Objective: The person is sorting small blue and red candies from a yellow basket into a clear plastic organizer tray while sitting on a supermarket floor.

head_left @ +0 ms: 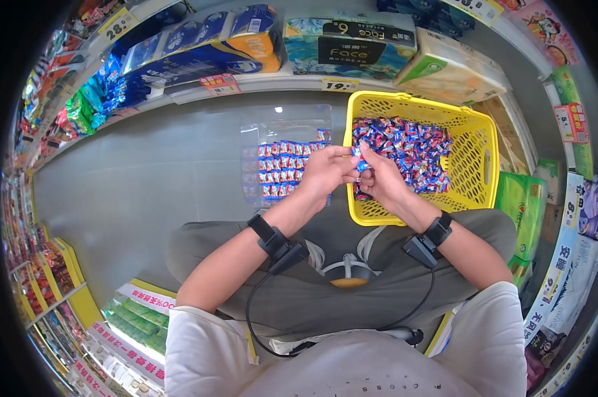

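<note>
My left hand and my right hand meet over the near-left rim of a yellow plastic basket. Their fingertips are closed around a small blue-and-white wrapped candy; more blue wrapper shows between the fingers below it. Loose candies in blue, red and white wrappers fill much of the basket. To the left, on the floor, a clear plastic box holds similar candies laid in neat rows. My left hand and forearm cover the right part of those rows.
Grey floor stretches left of the box. A shelf of tissue packs runs behind the box and basket. Green packs stand close at right. Snack shelves line the left. My crossed legs are below the basket.
</note>
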### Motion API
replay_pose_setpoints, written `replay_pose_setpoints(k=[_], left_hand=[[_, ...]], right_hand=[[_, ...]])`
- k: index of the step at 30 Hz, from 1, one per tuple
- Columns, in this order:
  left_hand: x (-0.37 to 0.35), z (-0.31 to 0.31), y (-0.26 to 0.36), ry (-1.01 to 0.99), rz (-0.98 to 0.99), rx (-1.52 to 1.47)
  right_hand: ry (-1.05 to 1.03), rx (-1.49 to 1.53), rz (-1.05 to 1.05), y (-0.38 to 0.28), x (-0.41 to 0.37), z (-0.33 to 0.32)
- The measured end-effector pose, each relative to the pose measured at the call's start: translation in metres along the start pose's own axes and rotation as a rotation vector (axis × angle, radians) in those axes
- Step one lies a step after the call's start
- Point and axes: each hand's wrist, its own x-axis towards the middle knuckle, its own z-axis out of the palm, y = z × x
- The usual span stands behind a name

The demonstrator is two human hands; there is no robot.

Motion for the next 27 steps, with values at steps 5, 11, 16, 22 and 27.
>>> replay_pose_setpoints(k=[5, 11, 16, 22, 27], left_hand=[[0.009, -0.003, -0.003, -0.006, 0.014, -0.218], [0.004, -0.007, 0.0, 0.043, 0.06, -0.169], [0.006, -0.017, 0.007, 0.037, 0.113, 0.002], [0.002, -0.017, 0.015, -0.03, 0.087, 0.195], [0.001, -0.014, 0.011, 0.077, 0.117, 0.025]], right_hand=[[0.005, -0.113, -0.008, 0.004, -0.003, 0.0], [-0.021, -0.096, -0.042, 0.002, -0.018, 0.008], [0.068, -0.047, -0.119, -0.005, -0.016, 0.004], [-0.016, -0.361, -0.203, -0.014, -0.018, 0.002], [-0.04, -0.298, -0.204, -0.009, -0.017, 0.004]])
